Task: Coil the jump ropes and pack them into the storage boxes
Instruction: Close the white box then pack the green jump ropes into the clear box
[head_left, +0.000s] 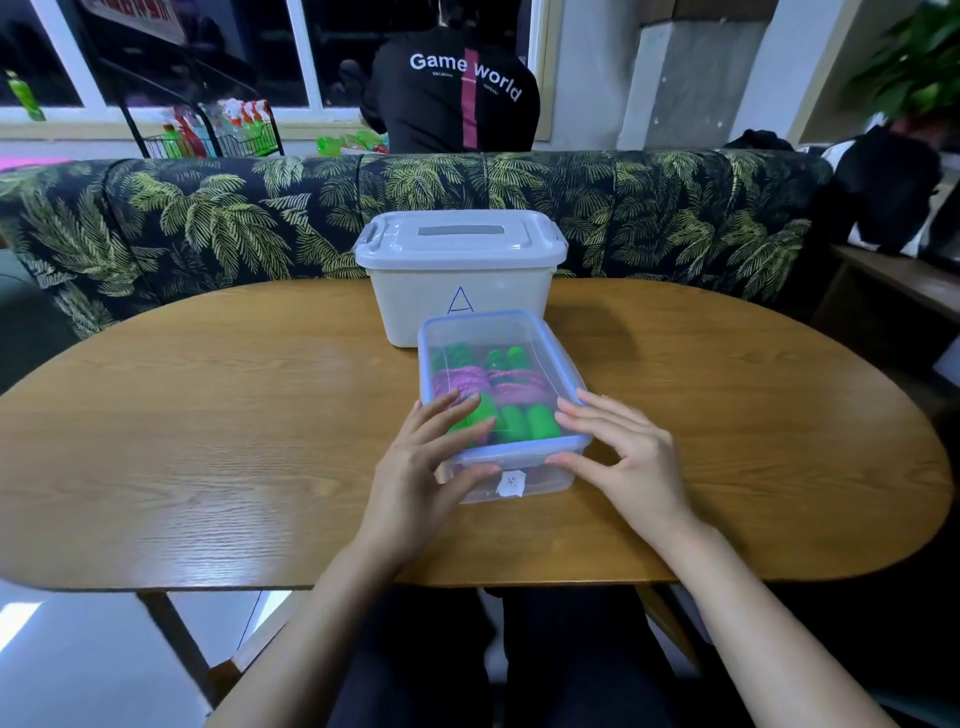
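- Showing the clear storage box (519, 480) on the near middle of the oval wooden table (208, 441), just in front of the white bin (415, 312), with the blue-rimmed lid (483, 332) already seated on top.
- Containing, visible through the lid, two coiled jump ropes (462, 382): purple cord wound around paired green handles (540, 423), laid side by side along the box.
- Resting the left hand (426, 467) on the lid's near left corner, fingers (441, 410) straight and slightly spread, flat on top, thumb down at the front edge beside the latch flap.
- Mirroring this with the right hand (628, 457) on the near right corner, fingers (597, 410) straight and close together, thumb against the front flap; curling around nothing on either side.
- Judging the box as thin, rigid, glossy plastic: light even when filled, somewhat slippery, probably springy at the lid's centre.
- Pressing therefore best along the rim and corners above the latches; lifting best with both hands on opposite walls or beneath the base, never by the lid alone.
- Treating the cord as soft and springy, likely to loosen once uncovered; treating the handles as hard, smooth cylinders apt to roll.
- Bearing a small paper label (510, 483) on the front wall, writing too small to read.
- Contrasting with the white bin: opaque, taller, round-cornered, closed by a clip-handled cover, marked with a hand-drawn triangle.
- Backing onto a leaf-print sofa (208, 218).
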